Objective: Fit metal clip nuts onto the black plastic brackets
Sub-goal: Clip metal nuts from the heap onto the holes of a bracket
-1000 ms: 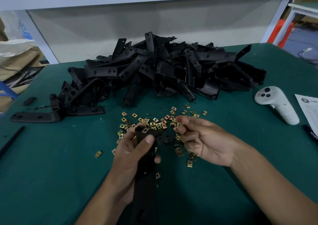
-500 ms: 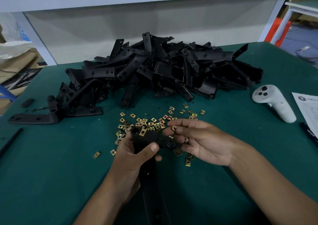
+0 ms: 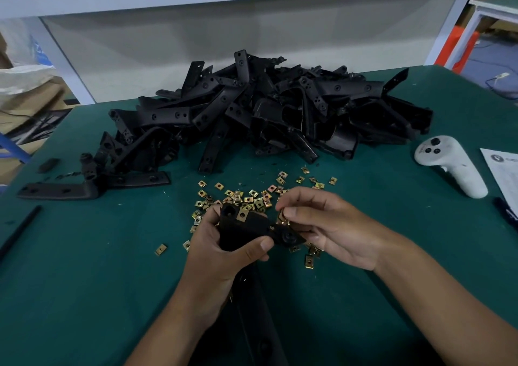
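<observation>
While the left hand [image 3: 224,249] clamps its grip round the upper end of a black bracket [image 3: 244,229], thumb curled across the front face, the right hand [image 3: 330,228] pinches a brass-coloured clip nut [image 3: 281,216] between thumb and forefinger just beside the bracket's right-hand tab. One clip nut [image 3: 242,215] already sits on the bracket's top edge near the left fingers, so the step in hand looks like the second fitting on this piece. The bracket's long leg runs down toward the person, held above the green tabletop [image 3: 84,281]. Loose clip nuts [image 3: 246,197] lie scattered on the cloth beyond the hands, and the big heap of brackets [image 3: 266,113] waits farther back.

Next, I judge, the nut's open mouth must line up with the tab's edge and slide on until its hole sits over the tab's hole; the left grip needs to steady the bracket against that push. Whether the nut is touching the tab yet, I cannot tell.
</observation>
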The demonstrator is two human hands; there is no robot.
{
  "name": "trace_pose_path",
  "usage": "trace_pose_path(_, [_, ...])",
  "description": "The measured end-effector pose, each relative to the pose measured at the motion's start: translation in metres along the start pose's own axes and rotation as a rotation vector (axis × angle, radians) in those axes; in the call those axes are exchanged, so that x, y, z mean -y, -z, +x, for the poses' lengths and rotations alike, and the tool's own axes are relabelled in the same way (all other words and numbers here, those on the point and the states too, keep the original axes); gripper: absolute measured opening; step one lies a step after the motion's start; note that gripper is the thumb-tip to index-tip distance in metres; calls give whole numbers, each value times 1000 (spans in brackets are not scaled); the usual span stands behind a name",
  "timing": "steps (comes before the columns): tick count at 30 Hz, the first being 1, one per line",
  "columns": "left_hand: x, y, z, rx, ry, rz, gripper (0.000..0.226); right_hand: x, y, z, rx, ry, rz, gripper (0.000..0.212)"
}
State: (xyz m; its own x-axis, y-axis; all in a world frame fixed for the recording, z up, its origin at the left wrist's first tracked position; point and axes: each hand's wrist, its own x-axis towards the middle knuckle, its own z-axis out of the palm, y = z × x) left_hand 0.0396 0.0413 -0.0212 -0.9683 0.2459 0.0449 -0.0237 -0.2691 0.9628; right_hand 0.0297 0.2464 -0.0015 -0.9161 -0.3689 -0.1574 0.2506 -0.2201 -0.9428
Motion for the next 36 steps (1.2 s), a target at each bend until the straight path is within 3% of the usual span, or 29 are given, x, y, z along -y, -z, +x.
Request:
trace_pose_path(16, [1, -2, 0, -15, -2, 1, 48, -1, -4, 0, -65, 16, -143, 13])
trace_pose_path(25, [1, -3, -1, -13, 3, 29, 36, -2, -4, -1, -57, 38, -83, 3])
trace_pose_path(30, [5, -2, -2, -75, 11, 47, 42, -4, -1, -1, -3, 29, -107, 35])
trace_pose_path(36, [5, -1, 3, -168, -10, 10, 44, -5, 0, 3, 4, 66, -69, 22])
